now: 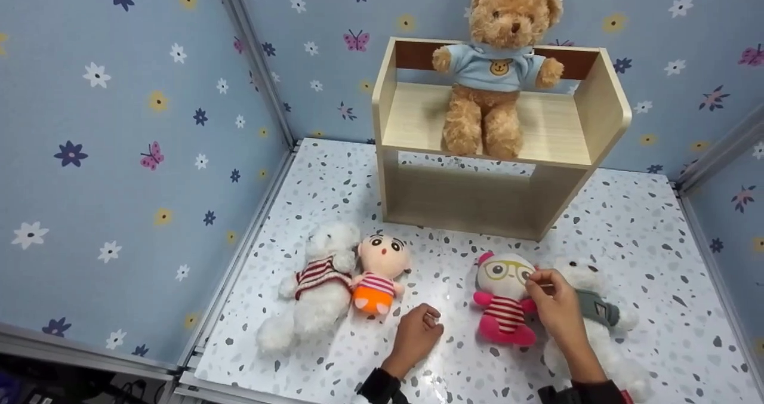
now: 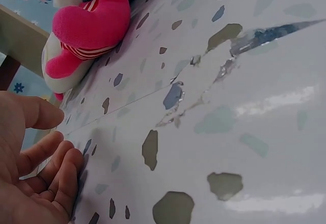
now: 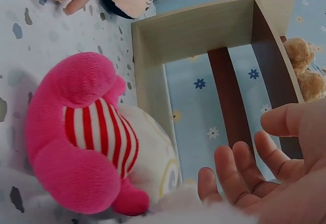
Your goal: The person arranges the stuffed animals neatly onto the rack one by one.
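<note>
My left hand (image 1: 419,335) is at the tabletop between the dolls, fingers loosely curled around nothing. To its right lies a pink doll with yellow glasses and a red-striped body (image 1: 507,314). My right hand (image 1: 558,305) hovers beside that doll's head; in the right wrist view its fingers (image 3: 232,173) are spread and hold nothing. Partly hidden under the right arm is a white plush in a grey-green vest (image 1: 594,308). Left of my left hand lie a boy doll in orange shorts (image 1: 374,301) and a white plush in a striped sweater (image 1: 322,275).
Behind the dolls stands a light wooden two-level shelf (image 1: 385,123). A brown teddy bear in a blue hoodie (image 1: 495,73) sits on its upper level. Flowered blue panels (image 1: 149,183) enclose the speckled white table (image 1: 674,261) at the left, back and right.
</note>
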Available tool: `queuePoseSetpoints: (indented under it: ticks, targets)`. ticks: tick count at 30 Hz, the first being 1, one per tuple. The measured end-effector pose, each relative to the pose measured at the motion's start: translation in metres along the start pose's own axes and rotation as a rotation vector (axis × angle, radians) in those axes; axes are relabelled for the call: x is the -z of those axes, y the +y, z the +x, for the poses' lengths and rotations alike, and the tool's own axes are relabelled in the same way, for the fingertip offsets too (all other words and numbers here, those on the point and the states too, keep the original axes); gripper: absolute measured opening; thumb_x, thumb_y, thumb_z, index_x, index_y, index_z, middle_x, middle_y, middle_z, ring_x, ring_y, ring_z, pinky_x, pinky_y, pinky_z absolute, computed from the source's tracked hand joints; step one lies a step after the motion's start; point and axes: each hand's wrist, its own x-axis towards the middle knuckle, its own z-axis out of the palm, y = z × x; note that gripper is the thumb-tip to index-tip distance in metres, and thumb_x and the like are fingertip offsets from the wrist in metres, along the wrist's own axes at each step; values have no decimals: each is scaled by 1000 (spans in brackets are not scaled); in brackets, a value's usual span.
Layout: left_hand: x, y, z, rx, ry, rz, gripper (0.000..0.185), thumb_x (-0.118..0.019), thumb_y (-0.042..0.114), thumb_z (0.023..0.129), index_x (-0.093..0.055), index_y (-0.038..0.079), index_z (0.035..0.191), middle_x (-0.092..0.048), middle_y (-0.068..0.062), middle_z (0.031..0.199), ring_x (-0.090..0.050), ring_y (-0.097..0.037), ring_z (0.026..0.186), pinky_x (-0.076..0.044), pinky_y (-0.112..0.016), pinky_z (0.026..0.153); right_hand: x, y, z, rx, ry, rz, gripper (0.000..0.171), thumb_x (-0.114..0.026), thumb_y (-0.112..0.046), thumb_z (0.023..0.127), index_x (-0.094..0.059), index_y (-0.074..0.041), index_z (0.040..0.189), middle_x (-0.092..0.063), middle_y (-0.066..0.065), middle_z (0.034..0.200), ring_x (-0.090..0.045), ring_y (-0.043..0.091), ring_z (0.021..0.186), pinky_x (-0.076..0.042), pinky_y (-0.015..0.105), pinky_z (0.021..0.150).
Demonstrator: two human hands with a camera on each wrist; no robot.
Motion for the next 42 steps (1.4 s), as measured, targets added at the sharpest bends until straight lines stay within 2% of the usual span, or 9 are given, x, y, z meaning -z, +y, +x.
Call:
queuePoseSetpoints:
  ticks: [5, 13, 19, 22, 25, 32, 37, 42]
  targets:
    - [0, 6, 2, 17, 14, 11, 17, -69, 17, 82, -66, 12, 98, -60, 5, 71, -52, -2, 61, -44, -20, 60, 0, 5, -5, -28, -8, -21, 20, -58, -21, 95, -58, -7, 108, -59, 8, 109, -56, 6, 91, -44, 19, 78]
    - [-8, 19, 9, 14, -6, 3, 21, -70, 18, 80, -66, 13, 100, -61, 4, 71, -52, -2, 60, -44, -21, 59, 4, 10, -11, -30, -32, -62, 26, -57, -23, 95, -54, -5, 114, -55, 9, 115, -59, 16, 98, -46, 21, 81]
    - [-13, 27, 12, -9, -23, -5, 22, -69, 22, 81, -65, 14, 101, -64, 3, 74, -55, -1, 64, -46, -20, 60, 7, 11, -13, -12, -85, -154, 28, -57, -24, 96, -53, -3, 114, -53, 15, 117, -61, 26, 104, -48, 31, 84]
    - [-16, 30, 15, -5, -49, -42, 24, -68, 24, 83, -64, 12, 104, -65, 2, 78, -58, -1, 62, -48, -21, 56, 8, 11, -14, 17, -111, -207, 24, -58, -22, 95, -54, -5, 110, -55, 15, 112, -62, 26, 101, -46, 36, 85]
    - [-20, 35, 18, -4, -69, -65, 26, -68, 27, 85, -63, 12, 105, -67, 1, 82, -59, -2, 61, -49, -22, 55, 9, 12, -14, 27, -134, -272, 21, -59, -24, 94, -56, -8, 108, -61, 10, 104, -61, 22, 95, -45, 35, 81]
    - [-30, 44, 19, 8, -80, -46, 27, -69, 30, 85, -62, 14, 106, -66, 3, 90, -57, -5, 71, -46, -24, 65, 7, 15, -14, -10, -193, -430, 31, -59, -33, 93, -58, -9, 113, -65, 4, 93, -59, 18, 82, -43, 33, 69]
    - [-37, 45, 17, 45, -110, -79, 36, -68, 33, 85, -58, 14, 114, -66, 0, 95, -60, -8, 82, -50, -25, 65, 4, 20, -12, -31, -260, -491, 42, -60, -37, 92, -54, -10, 124, -66, 8, 102, -62, 24, 92, -47, 41, 74]
    - [-42, 46, 19, 88, -149, -146, 51, -69, 35, 84, -52, 13, 128, -68, -2, 99, -63, -9, 76, -52, -26, 63, 1, 25, -10, -29, -315, -512, 53, -59, -40, 92, -48, -10, 133, -65, 15, 113, -63, 32, 102, -47, 48, 80]
